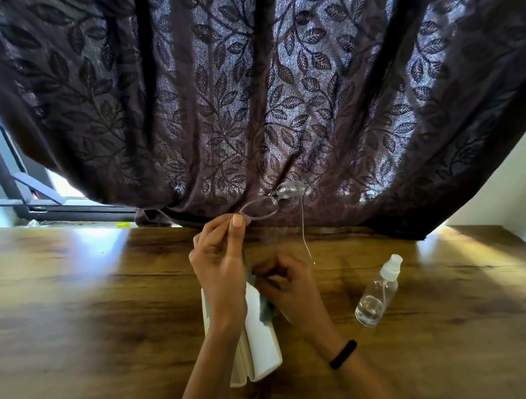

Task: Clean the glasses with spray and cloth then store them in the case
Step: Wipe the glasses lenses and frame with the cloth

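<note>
The case [259, 339] lies on the table [76, 306], the spray bottle [377, 297] to its right (curtain [248, 91] behind).

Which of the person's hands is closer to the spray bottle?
Right. The right hand sits just left of the spray bottle, apart from it; the left hand is farther left, pinching the glasses.

My glasses [266, 203] have thin wire rims; the bottle [377, 295] at three o'clock is clear plastic; the table [91, 304] glossy grained wood; the case [260, 339] smooth, white.
</note>
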`<state>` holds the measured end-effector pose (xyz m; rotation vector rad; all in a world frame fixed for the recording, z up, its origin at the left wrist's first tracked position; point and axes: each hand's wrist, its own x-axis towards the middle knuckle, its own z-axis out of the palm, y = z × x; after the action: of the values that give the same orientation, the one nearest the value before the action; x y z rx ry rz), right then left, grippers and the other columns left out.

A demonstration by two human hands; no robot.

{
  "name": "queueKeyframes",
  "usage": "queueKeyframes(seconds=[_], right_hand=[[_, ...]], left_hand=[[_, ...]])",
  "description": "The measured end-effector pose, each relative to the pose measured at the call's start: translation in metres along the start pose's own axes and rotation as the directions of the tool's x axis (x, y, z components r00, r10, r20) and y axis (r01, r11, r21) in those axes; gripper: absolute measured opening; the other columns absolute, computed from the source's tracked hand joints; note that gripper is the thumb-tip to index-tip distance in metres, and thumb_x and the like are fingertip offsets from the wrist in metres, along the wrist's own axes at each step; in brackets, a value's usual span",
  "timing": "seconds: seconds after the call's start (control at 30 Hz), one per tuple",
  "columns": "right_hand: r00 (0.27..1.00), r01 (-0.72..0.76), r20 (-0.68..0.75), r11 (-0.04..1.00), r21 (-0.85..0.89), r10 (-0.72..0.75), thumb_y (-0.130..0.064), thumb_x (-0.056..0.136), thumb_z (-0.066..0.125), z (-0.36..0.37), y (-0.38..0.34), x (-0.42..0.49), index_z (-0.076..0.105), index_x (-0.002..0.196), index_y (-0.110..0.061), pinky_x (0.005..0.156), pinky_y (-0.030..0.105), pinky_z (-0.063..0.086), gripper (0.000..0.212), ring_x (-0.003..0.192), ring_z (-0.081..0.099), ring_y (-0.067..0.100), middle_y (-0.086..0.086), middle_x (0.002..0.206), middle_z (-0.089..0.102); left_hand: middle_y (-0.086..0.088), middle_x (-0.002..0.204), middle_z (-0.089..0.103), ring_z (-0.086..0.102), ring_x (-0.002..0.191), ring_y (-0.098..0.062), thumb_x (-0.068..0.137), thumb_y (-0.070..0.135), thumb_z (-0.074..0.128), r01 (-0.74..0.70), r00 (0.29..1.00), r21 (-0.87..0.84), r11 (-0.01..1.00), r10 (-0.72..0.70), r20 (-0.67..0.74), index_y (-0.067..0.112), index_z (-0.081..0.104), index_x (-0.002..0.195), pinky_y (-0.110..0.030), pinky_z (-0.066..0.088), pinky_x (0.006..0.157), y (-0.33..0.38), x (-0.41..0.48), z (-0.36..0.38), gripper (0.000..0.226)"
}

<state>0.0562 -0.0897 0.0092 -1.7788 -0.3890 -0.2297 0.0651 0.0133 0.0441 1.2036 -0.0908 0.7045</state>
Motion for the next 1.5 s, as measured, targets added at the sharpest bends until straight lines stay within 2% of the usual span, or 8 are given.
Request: queueKeyframes(seconds=[0.13,0.27,0.43,0.57,0.8,0.93,1.07,1.5], right_hand=[[0.998,-0.06,-0.018,0.99,-0.124,0.058,-0.004,0.079,0.067,-0.011,0.018,-0.018,0.058,0.073,-0.032,0.063,0.012,0.051,0.03,0.08,0.063,0.0,-0.015,0.08,0.064],[0.992,-0.109,-0.081,0.971,-0.213,0.093,-0.004,0.076,0.069,-0.027,0.028,-0.029,0.058,0.074,-0.028,0.07,0.007,0.048,0.026,0.085,0.061,-0.005,-0.012,0.085,0.065],[0.907,-0.066,-0.414,0.997,0.04,0.077,-0.008,0.075,0.068,-0.048,0.018,-0.012,0.062,0.075,-0.022,0.061,0.019,0.054,0.015,0.071,0.065,0.004,-0.006,0.076,0.07],[0.841,0.1,-0.534,0.943,0.316,0.09,0.0,0.074,0.067,-0.065,-0.002,0.027,0.061,0.076,-0.018,0.075,0.018,0.054,0.019,0.085,0.066,0.007,-0.005,0.087,0.07],[0.866,0.123,-0.498,0.94,0.319,0.055,0.006,0.078,0.061,-0.07,-0.013,0.067,0.056,0.076,-0.015,0.079,0.022,0.054,0.021,0.082,0.065,0.003,-0.002,0.087,0.065],[0.904,0.083,-0.423,0.946,0.313,0.061,0.009,0.078,0.059,-0.066,-0.007,0.069,0.056,0.078,-0.016,0.077,0.036,0.051,0.025,0.079,0.061,0.017,0.008,0.087,0.062],[0.901,0.086,-0.429,0.937,0.339,0.072,0.011,0.076,0.059,-0.063,-0.004,0.065,0.056,0.075,-0.016,0.072,0.021,0.053,0.027,0.073,0.065,0.01,0.006,0.081,0.063],[0.851,-0.11,-0.428,0.899,0.424,0.306,-0.001,0.076,0.067,-0.039,0.033,0.014,0.058,0.08,-0.008,0.055,0.02,0.054,0.012,0.065,0.066,0.008,-0.001,0.07,0.071]], left_hand=[[0.002,0.086,0.066,0.063,0.081,-0.001,0.08,0.021,0.061,-0.011,1.0,-0.063,0.998,0.01,-0.008,0.021,0.071,0.079,-0.012,0.047,0.074,0.002,0.001,0.0,0.01],[0.001,0.086,0.066,0.062,0.078,0.002,0.083,0.013,0.06,-0.039,0.999,-0.002,0.999,0.039,-0.004,0.016,0.07,0.084,-0.009,0.047,0.072,0.0,0.003,-0.002,0.01],[0.003,0.085,0.066,0.062,0.077,0.005,0.083,0.015,0.06,-0.068,0.997,0.073,0.995,0.067,0.026,0.014,0.069,0.089,-0.007,0.046,0.07,0.0,0.005,-0.005,0.011],[0.002,0.084,0.066,0.062,0.078,0.004,0.08,0.022,0.059,-0.044,0.996,0.071,0.996,0.039,0.075,0.027,0.067,0.079,-0.007,0.046,0.071,0.005,0.005,-0.005,0.01],[-0.002,0.082,0.068,0.063,0.078,0.0,0.077,0.028,0.058,-0.005,0.99,0.027,1.0,0.001,0.144,0.011,0.07,0.083,-0.01,0.046,0.072,0.009,0.004,-0.004,0.022],[0.005,0.076,0.066,0.06,0.072,0.004,0.076,0.027,0.058,0.049,0.988,-0.052,0.997,-0.041,0.15,0.014,0.069,0.08,-0.009,0.046,0.07,0.01,0.004,-0.004,0.017],[0.003,0.076,0.065,0.06,0.073,0.003,0.075,0.025,0.058,0.072,0.988,-0.089,0.993,-0.059,0.14,0.014,0.069,0.08,-0.01,0.047,0.071,0.011,0.003,-0.003,0.017],[-0.003,0.083,0.068,0.063,0.079,-0.001,0.075,0.021,0.061,0.072,0.994,-0.179,0.981,-0.056,0.093,0.02,0.071,0.081,-0.011,0.048,0.071,0.009,0.002,-0.003,0.012]])
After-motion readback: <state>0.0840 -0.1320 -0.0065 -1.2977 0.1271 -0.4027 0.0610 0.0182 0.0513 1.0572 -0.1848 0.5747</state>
